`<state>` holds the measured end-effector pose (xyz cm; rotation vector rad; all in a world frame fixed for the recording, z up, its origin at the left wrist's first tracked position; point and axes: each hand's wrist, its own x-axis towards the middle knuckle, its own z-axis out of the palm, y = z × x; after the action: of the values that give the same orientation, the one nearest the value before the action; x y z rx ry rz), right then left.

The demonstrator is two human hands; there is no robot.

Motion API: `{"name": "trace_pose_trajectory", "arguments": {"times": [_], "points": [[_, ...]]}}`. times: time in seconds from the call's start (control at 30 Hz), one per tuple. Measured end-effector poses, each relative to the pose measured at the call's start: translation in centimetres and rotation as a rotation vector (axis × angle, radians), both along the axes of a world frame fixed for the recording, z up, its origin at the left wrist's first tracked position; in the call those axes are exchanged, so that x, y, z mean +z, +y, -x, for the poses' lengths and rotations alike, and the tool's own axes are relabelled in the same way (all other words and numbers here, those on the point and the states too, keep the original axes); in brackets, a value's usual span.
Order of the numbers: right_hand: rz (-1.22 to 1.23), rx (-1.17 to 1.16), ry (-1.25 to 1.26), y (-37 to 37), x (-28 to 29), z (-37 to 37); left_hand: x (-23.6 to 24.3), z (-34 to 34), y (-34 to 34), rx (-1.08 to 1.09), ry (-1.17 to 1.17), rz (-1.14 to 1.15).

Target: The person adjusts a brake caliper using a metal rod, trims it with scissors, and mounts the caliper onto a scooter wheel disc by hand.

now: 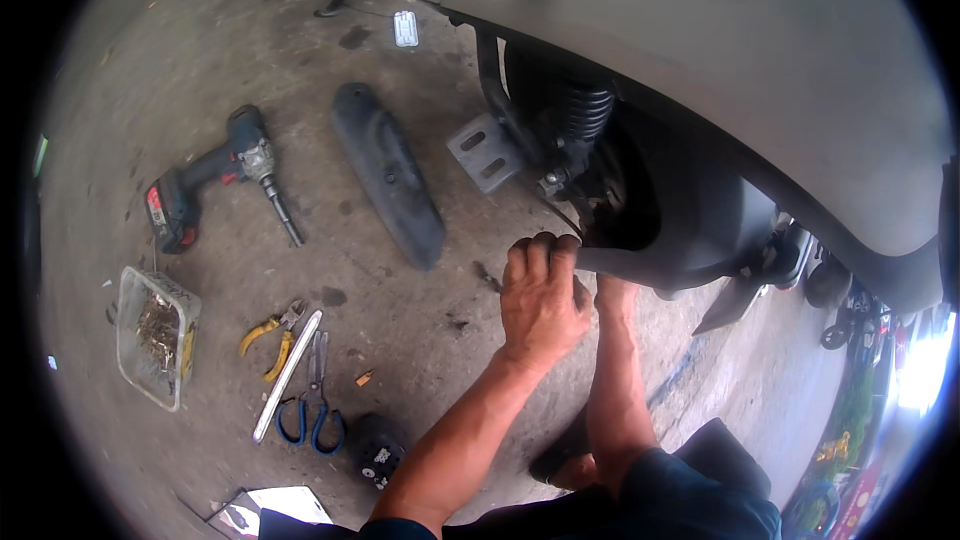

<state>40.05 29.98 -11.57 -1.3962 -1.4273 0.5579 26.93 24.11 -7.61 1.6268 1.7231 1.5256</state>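
A scooter with a grey body panel [700,70] fills the upper right. My left hand [543,295] is closed at the left end of its black mudguard [640,266], whose edge runs in between the index finger and thumb. The fingertips are curled out of sight. Behind that mudguard goes my right hand [616,292]; its fingers are hidden, so what it touches does not show. Above my hands are a black coil spring shock [588,115] and a slotted metal bracket [486,153]. Part of the wheel sits in shadow inside the mudguard.
On the concrete lie a long black cover [388,175], a cordless impact wrench [225,175], yellow-handled pliers [272,338], blue-handled scissors [316,405] and a pale strip [288,375]. A plastic tub of small metal parts [180,285] stands far left. A black shoe [378,450] is near my left forearm.
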Motion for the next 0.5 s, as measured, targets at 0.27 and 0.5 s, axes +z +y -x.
{"name": "trace_pose_trajectory", "arguments": {"times": [0.27, 0.5], "points": [[-0.117, 0.056, -0.276, 0.5, 2.0, 1.1, 0.0, -0.2, 0.1, 0.005, 0.013, -0.019], [-0.096, 0.066, -0.248, -0.2, 0.8, 0.4, -0.3, -0.3, 0.3, 0.007, 0.018, -0.006]]}}
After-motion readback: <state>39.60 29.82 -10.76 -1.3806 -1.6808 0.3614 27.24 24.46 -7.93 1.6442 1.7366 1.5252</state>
